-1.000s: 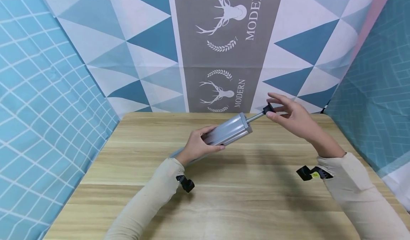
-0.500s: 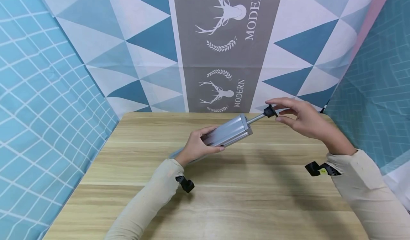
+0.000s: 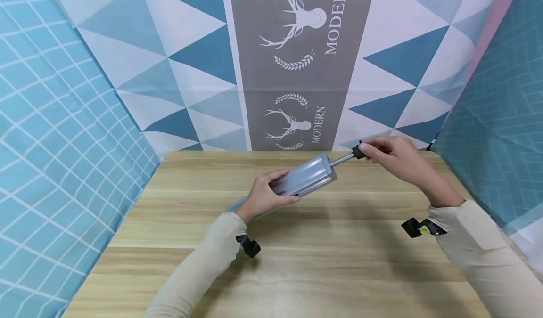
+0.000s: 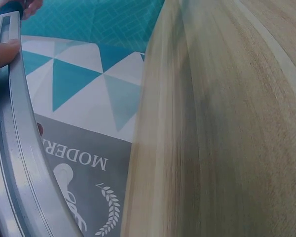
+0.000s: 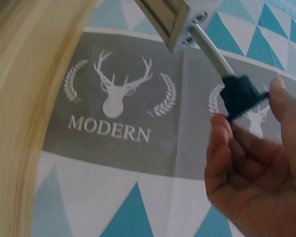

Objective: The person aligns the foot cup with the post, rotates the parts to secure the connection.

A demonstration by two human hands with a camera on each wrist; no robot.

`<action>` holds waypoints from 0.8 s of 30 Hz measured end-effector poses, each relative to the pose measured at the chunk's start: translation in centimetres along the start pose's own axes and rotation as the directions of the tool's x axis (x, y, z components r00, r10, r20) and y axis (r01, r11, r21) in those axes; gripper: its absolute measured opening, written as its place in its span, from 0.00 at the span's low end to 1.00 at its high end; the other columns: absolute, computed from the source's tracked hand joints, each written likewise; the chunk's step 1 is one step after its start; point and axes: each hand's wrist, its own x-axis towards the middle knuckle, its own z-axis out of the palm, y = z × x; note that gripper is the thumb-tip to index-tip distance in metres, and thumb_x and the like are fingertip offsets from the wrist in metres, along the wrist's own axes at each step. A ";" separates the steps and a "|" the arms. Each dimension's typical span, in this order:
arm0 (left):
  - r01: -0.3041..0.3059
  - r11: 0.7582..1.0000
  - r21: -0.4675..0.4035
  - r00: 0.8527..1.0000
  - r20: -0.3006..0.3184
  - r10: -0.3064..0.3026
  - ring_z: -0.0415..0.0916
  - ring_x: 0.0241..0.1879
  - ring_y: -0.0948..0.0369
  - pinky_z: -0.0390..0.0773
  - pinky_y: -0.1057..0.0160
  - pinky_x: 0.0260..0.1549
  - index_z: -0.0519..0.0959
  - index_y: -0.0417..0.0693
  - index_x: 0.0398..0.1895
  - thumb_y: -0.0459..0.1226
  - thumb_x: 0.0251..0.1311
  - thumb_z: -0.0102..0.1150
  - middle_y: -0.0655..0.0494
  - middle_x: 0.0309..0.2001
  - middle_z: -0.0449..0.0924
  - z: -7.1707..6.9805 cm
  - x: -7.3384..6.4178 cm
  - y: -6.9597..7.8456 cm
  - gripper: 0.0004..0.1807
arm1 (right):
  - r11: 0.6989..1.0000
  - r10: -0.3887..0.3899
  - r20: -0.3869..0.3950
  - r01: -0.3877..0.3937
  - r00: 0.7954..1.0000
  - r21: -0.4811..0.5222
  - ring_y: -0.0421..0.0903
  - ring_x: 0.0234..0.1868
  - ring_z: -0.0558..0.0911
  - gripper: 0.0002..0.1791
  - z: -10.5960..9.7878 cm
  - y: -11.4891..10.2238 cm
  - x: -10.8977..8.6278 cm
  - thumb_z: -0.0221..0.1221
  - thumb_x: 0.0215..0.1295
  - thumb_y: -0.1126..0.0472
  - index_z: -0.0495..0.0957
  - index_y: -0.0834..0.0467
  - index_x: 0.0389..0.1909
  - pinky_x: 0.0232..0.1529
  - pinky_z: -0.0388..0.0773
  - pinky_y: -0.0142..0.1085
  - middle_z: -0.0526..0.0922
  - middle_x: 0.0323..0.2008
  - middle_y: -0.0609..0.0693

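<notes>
My left hand [image 3: 266, 195] grips the silver ribbed metal body of a pneumatic cylinder [image 3: 305, 174], thumb along its near side and fingers over the far side. The cylinder tilts up toward the right, above the table. A thin metal rod [image 3: 341, 159] sticks out of its end face and carries a black flanged end piece [image 3: 358, 152]. My right hand [image 3: 392, 155] pinches that end piece. In the right wrist view, thumb and fingertips meet opposite edges of the end piece's flange [image 5: 244, 96]. The left wrist view has the grooved cylinder body [image 4: 19, 133] along its left edge, under my thumb.
Beneath both hands lies a wood-grain table [image 3: 297, 261]. A patterned cloth backdrop [image 3: 292, 73] rises at its far edge, with blue cloth sides at left [image 3: 63, 143] and right [image 3: 496, 134]. Small black cameras sit on both wrists.
My right hand drew back a little to the right with looser fingers, then closed on the black end piece again. The end piece's flange has changed its angle. My left hand holds the cylinder almost still.
</notes>
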 end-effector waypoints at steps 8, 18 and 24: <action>0.008 1.000 -0.007 1.000 0.005 -0.008 0.78 0.48 0.62 0.75 0.59 0.46 0.79 0.52 0.57 0.43 0.35 0.81 0.57 0.53 0.80 -0.4 -0.1 -0.1 0.38 | 0.987 0.155 -0.017 -0.155 0.988 0.033 0.49 0.24 0.74 0.28 0.8 -0.5 0.8 0.47 0.72 0.41 0.77 0.61 0.25 0.27 0.69 0.40 0.77 0.19 0.53; 0.001 1.000 -0.008 1.000 0.000 -0.001 0.78 0.47 0.63 0.75 0.61 0.45 0.79 0.51 0.57 0.42 0.36 0.80 0.57 0.53 0.81 -0.1 0.3 0.0 0.37 | 0.998 0.012 0.226 -0.024 0.974 0.050 0.59 0.51 0.78 0.29 -1.7 -0.7 0.0 0.51 0.73 0.55 0.58 0.58 0.71 0.46 0.77 0.53 0.75 0.56 0.63; -0.009 1.000 -0.004 1.000 0.010 0.010 0.78 0.48 0.62 0.75 0.61 0.46 0.79 0.51 0.57 0.42 0.37 0.80 0.56 0.53 0.81 -0.3 0.2 -0.1 0.37 | 0.990 -0.099 0.188 0.078 0.977 0.117 0.53 0.55 0.78 0.35 -1.6 -0.1 0.0 0.64 0.60 0.67 0.65 0.53 0.68 0.48 0.79 0.40 0.69 0.64 0.56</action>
